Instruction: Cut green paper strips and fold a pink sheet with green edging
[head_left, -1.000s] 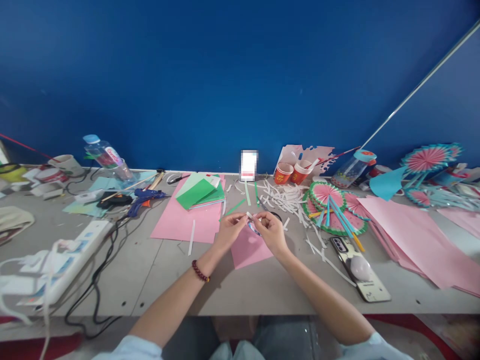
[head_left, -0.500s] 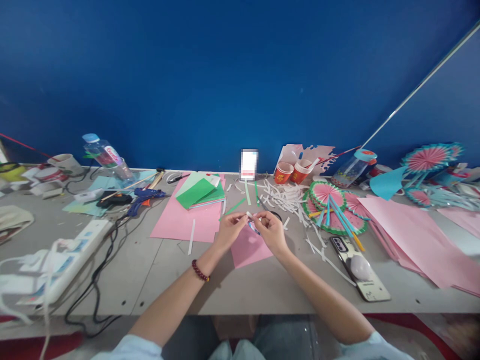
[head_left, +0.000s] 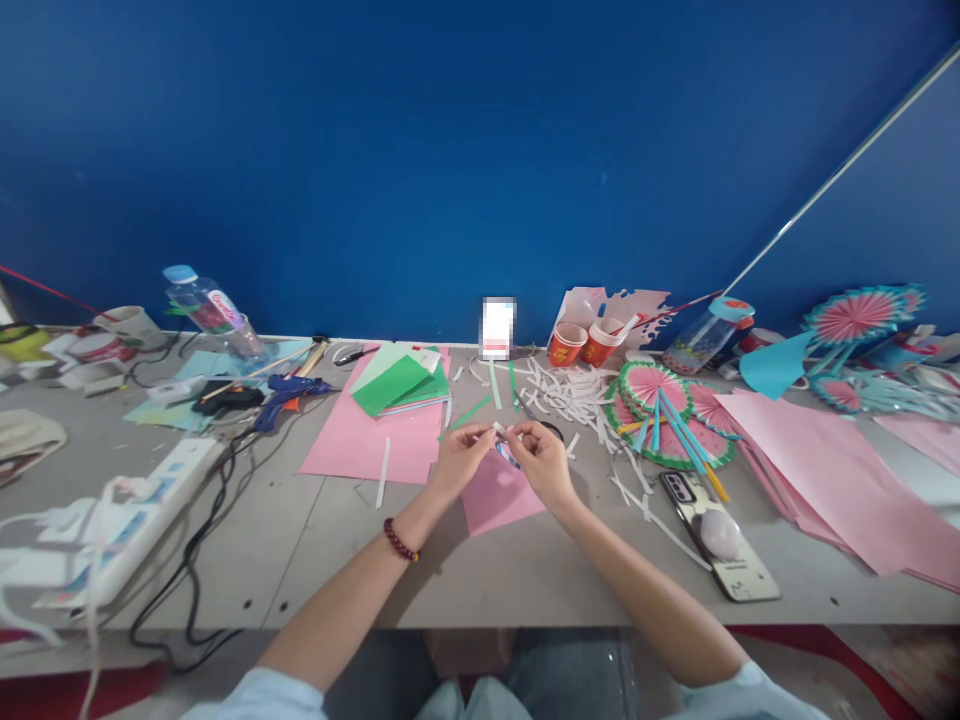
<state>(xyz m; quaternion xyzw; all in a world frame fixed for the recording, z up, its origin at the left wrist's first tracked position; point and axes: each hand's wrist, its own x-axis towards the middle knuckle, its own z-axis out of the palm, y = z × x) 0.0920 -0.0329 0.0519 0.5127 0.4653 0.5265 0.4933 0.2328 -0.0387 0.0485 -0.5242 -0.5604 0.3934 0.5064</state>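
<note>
Cables trail off the table (head_left: 315, 560) at far left beside a power strip (head_left: 142, 505). Behind them a bottle (head_left: 210, 310) lies tilted, with a glue gun (head_left: 289, 392) just to its right. Next comes a large pink sheet (head_left: 367, 445) with folded green paper (head_left: 394, 385) on its far end. The left hand (head_left: 459, 455), a bracelet (head_left: 397, 540) on its wrist, is closed narrow, thumb and fingertips pinching one end of a small white strip (head_left: 500, 430). The strip sits just above the table at centre, over a small pink paper (head_left: 499, 505). The right hand (head_left: 541, 462) pinches the strip's other end, fingers curled tight; the two hands nearly touch. Beyond them lie white scraps (head_left: 577, 395) and red cups (head_left: 581, 345). Further right are paper fans (head_left: 660, 410), a phone (head_left: 716, 535) near the front edge, and a pink stack (head_left: 825, 480).
</note>
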